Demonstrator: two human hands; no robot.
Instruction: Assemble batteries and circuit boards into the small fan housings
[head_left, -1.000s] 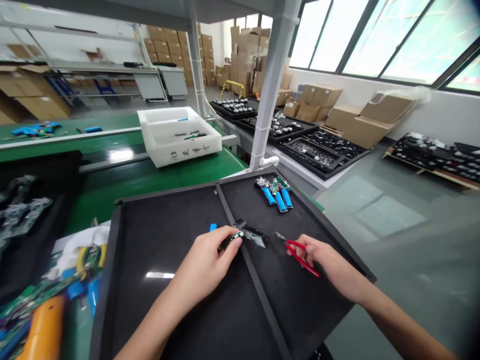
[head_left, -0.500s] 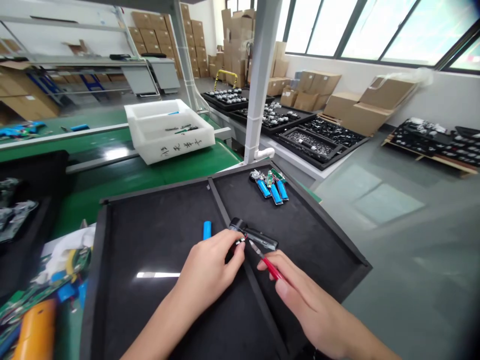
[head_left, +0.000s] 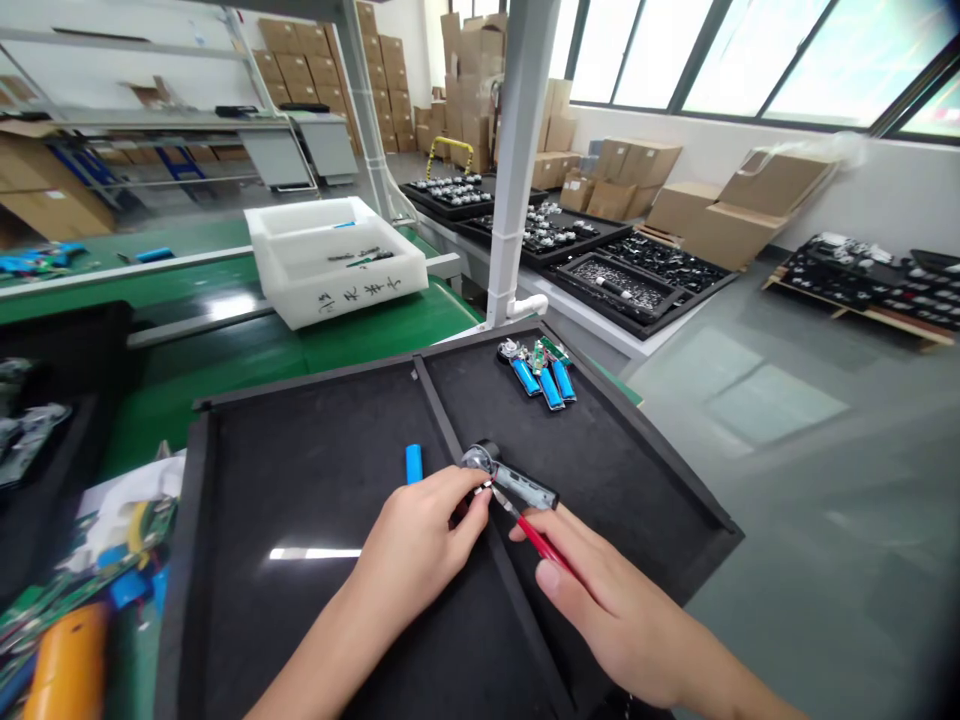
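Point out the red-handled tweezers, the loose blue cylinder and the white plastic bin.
Red-handled tweezers [head_left: 541, 543]: head view, red grip.
Loose blue cylinder [head_left: 414, 464]: head view, middle of its body.
White plastic bin [head_left: 300, 302]: head view, front wall.

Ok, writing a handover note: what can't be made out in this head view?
Head view:
What the left hand pinches: hidden by its fingers.
Tip of the red-handled hand tool: too small to see what it touches.
Orange object: cut off by the bottom edge.
Parts in the white plastic bin: too small to identify.
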